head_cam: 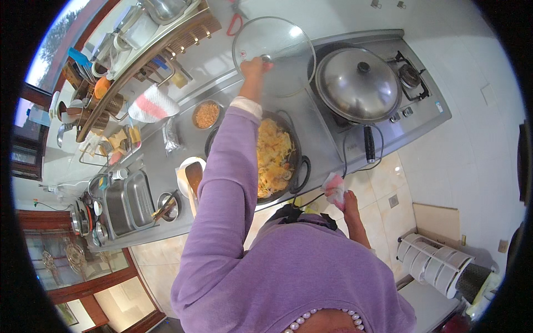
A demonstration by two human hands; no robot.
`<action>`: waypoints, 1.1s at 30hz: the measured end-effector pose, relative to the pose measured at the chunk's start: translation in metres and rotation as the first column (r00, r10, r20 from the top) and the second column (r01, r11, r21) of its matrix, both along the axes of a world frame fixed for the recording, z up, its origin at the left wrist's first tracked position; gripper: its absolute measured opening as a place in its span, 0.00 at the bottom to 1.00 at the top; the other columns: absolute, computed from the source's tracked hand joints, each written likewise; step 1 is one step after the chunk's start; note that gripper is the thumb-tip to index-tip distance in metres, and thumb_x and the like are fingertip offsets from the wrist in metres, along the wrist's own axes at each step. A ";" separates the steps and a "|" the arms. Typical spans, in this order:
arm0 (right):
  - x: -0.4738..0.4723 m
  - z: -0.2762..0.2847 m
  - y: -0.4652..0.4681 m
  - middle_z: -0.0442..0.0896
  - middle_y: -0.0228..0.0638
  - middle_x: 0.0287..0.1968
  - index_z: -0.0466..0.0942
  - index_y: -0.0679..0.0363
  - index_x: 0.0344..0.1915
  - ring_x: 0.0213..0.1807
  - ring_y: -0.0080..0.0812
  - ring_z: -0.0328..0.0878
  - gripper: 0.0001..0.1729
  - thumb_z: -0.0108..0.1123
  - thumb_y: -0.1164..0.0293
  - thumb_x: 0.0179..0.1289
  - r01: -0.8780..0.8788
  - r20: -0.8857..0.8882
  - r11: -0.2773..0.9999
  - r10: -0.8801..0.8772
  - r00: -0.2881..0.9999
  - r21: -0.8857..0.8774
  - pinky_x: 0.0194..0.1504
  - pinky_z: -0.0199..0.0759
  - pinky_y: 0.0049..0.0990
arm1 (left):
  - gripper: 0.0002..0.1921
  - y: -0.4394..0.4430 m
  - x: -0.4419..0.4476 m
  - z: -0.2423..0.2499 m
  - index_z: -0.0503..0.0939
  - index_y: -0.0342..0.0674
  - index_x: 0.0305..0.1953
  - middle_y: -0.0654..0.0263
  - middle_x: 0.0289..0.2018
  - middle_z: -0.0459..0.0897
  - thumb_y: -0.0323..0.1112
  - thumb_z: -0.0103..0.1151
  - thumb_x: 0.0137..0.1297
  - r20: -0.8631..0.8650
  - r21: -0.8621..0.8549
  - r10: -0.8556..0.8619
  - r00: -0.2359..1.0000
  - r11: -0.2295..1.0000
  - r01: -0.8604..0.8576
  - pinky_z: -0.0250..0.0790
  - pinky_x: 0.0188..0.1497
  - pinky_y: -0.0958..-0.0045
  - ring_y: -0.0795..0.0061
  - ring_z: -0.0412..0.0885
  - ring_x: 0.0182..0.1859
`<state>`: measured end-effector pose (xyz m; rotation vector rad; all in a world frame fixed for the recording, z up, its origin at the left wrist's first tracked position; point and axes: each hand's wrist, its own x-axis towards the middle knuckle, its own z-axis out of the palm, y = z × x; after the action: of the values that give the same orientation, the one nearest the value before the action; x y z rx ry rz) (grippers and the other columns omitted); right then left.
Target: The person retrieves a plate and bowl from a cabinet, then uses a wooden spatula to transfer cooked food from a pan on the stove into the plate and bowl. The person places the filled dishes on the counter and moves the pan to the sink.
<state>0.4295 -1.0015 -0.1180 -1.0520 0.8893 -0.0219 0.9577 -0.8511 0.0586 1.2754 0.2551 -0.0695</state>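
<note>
My left hand (252,68) is stretched out to the knob of a clear glass lid (287,54), with a bit of red and white cloth at its fingers. The lid stands at the back of the counter, near the wall. Under my forearm, a dark two-handled pan (297,154) holds yellow shredded food (272,158), partly hidden by my sleeve. My right hand (350,204) grips a pink and white cloth (334,191) beside the counter's front edge. A domed metal lid (358,85) covers a long-handled wok on the gas stove (424,112).
Left of the pan are a bowl of orange-brown crumbly food (206,115), a white dish with a wooden spatula (183,175) and a small metal bowl (168,206). A double sink (129,204) lies farther left. Utensils hang from a wall shelf (154,45). A black cable hangs along the front edge.
</note>
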 end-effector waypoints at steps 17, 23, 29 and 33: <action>0.014 0.027 0.010 0.76 0.43 0.44 0.69 0.69 0.50 0.42 0.36 0.78 0.19 0.43 0.68 0.64 -0.002 -0.106 1.000 0.001 0.994 -0.014 0.39 0.80 0.31 | 0.21 -0.008 0.031 -0.033 0.59 0.21 0.52 0.45 0.31 0.78 0.18 0.48 0.58 -0.227 -0.411 0.222 0.948 0.861 -0.300 0.77 0.20 0.65 0.60 0.81 0.24; -0.004 0.002 0.005 0.77 0.43 0.43 0.69 0.68 0.50 0.42 0.37 0.79 0.20 0.44 0.67 0.62 0.030 -0.027 1.000 -0.030 0.999 0.007 0.37 0.81 0.31 | 0.25 -0.042 0.048 -0.047 0.53 0.32 0.57 0.46 0.32 0.78 0.25 0.52 0.63 -0.270 -0.585 0.219 0.938 0.736 -0.340 0.78 0.25 0.60 0.62 0.80 0.24; -0.020 -0.023 -0.001 0.78 0.43 0.44 0.68 0.67 0.51 0.42 0.35 0.79 0.19 0.44 0.68 0.64 -0.230 -0.095 0.900 0.209 0.973 -0.370 0.40 0.80 0.32 | 0.32 -0.091 0.059 -0.076 0.55 0.25 0.55 0.40 0.38 0.76 0.53 0.42 0.67 -0.063 -0.531 0.197 0.978 0.824 -0.200 0.75 0.39 0.46 0.51 0.79 0.34; -0.020 0.008 0.005 0.79 0.41 0.45 0.68 0.65 0.51 0.44 0.35 0.80 0.16 0.44 0.69 0.67 0.004 -0.011 1.000 -0.004 1.000 0.030 0.42 0.79 0.31 | 0.44 -0.120 0.068 -0.087 0.61 0.18 0.51 0.38 0.41 0.74 0.67 0.31 0.65 -0.167 -0.745 0.065 0.984 0.646 -0.169 0.72 0.49 0.47 0.43 0.77 0.41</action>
<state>0.4100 -0.9967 -0.1096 -1.0228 0.8996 -0.0060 1.0256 -0.9714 -0.0283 0.3983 0.3690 -0.1304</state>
